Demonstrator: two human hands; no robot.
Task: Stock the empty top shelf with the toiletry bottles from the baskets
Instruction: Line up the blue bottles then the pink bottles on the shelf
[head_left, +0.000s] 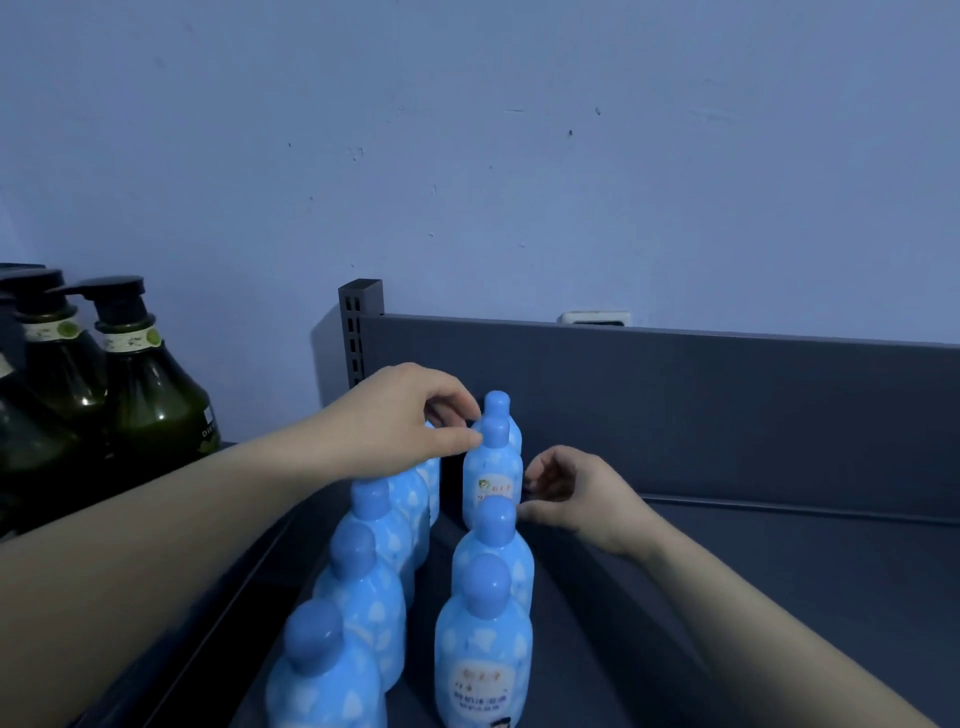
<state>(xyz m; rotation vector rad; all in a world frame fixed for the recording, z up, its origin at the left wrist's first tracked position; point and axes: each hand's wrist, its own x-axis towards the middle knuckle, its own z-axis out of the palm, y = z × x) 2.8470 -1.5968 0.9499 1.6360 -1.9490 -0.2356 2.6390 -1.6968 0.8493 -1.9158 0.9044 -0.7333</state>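
Several light blue toiletry bottles with round blue caps stand in two rows on the dark grey top shelf (779, 571). My left hand (410, 421) reaches over the left row and pinches the cap of a bottle (493, 467) near the back of the right row. My right hand (576, 493) is at that bottle's right side, fingers curled and touching its body. One more bottle (497, 405) stands behind it against the back panel. The nearest bottle of the right row (483, 654) shows its label.
Dark green pump bottles (150, 384) stand on the neighbouring shelf section at the left. A slotted grey upright (358, 332) and the shelf's back panel (727, 395) bound the rear. The blue wall rises behind. Bare shelf surface lies to the right of the rows.
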